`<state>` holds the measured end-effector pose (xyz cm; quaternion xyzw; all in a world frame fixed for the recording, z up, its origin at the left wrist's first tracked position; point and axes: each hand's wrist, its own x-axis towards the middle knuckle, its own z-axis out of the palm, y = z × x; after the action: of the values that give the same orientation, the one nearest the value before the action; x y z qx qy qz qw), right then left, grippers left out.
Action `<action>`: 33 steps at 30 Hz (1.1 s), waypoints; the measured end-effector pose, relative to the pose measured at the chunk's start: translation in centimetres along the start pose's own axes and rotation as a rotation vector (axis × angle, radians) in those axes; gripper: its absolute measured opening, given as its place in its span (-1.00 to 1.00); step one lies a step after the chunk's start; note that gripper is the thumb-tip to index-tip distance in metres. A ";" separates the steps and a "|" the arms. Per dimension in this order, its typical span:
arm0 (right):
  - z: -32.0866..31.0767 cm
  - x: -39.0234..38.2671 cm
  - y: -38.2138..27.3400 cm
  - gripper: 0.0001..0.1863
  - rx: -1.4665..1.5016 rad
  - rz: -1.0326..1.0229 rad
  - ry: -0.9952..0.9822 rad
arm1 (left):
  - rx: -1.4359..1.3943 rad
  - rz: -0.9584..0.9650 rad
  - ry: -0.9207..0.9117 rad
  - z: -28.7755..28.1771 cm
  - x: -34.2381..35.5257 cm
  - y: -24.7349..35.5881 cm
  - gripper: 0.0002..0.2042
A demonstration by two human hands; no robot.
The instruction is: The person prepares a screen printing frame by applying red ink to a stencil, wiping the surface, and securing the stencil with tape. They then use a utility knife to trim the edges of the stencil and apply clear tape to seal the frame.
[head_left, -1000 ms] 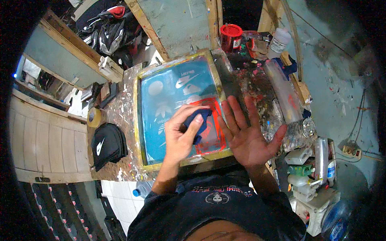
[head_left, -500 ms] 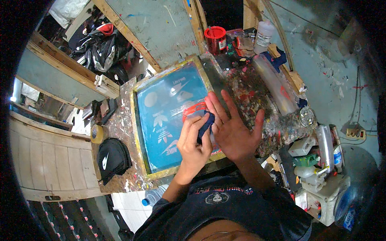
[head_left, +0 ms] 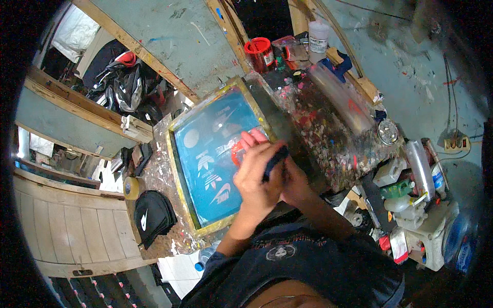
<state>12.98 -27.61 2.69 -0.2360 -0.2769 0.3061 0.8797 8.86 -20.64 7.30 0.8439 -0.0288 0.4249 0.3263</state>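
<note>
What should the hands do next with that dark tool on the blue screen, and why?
Probably pull the dark tool toward the person, across the blue screen. Both hands, the left hand and the right hand, are closed around it at the screen's right side, where red ink sits beside the white shapes.

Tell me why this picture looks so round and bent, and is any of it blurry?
In the head view a fisheye lens bows the wooden beam and leaves black corners; the teal printing screen is sharp and evenly lit; the left hand and right hand, gripping a dark tool, look slightly soft; the clear roll shows faint glare.
</note>
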 end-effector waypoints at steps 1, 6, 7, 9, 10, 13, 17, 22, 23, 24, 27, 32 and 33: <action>0.4 -0.3 -0.4 -0.29 -0.119 -0.036 -0.033 | 0.020 0.009 0.001 0.1 -0.2 0.5 -0.67; -2.5 -5.3 -1.6 -0.40 -0.784 -0.005 0.132 | 0.186 0.052 -0.142 -0.4 -1.7 1.7 -0.67; -2.9 -6.2 -2.5 -0.42 -0.961 0.043 0.175 | 0.273 0.080 -0.184 -0.8 -2.0 1.9 -0.69; -3.8 -8.2 -4.6 -0.47 -1.199 0.153 0.261 | 0.142 0.050 -0.375 -1.3 -2.6 2.1 -0.53; -4.4 -8.7 -5.1 -0.48 -1.172 0.201 0.330 | 0.067 0.035 -0.473 -1.6 -3.1 2.3 -0.44; -7.5 -8.6 -5.5 -0.49 -0.898 0.321 0.577 | -0.078 -0.071 -0.596 -2.4 -5.5 1.1 -0.23; -14.3 -3.4 -6.2 -0.38 -1.393 0.058 0.561 | 0.261 -0.198 -0.516 -6.1 -10.1 -5.0 -0.25; -14.8 3.4 -3.1 -0.47 -2.237 0.096 0.258 | 0.629 -0.498 -0.260 -12.0 -17.2 -12.6 -0.36; -12.4 5.5 -2.2 -0.49 -2.240 0.067 0.056 | 0.682 -0.553 -0.226 -12.5 -18.4 -13.1 -0.37; -10.5 7.8 -0.7 -0.51 -2.230 0.048 -0.147 | 0.687 -0.571 -0.206 -12.3 -19.5 -13.5 -0.36; -9.1 13.0 8.0 -0.58 -1.986 0.026 -0.468 | 0.669 -0.599 -0.174 -12.1 -20.6 -14.3 -0.35; -8.5 18.1 18.0 -0.56 -2.196 0.076 -0.957 | 0.577 -0.668 -0.119 -12.4 -20.0 -14.6 -0.34; -9.2 18.4 19.3 -0.55 -2.238 0.091 -1.041 | 0.552 -0.694 -0.104 -12.5 -20.3 -14.5 -0.34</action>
<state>23.08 -3.99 -9.03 -0.7181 -0.6950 -0.0114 -0.0329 -8.06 -6.73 -9.95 0.8793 0.3543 0.2389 0.2102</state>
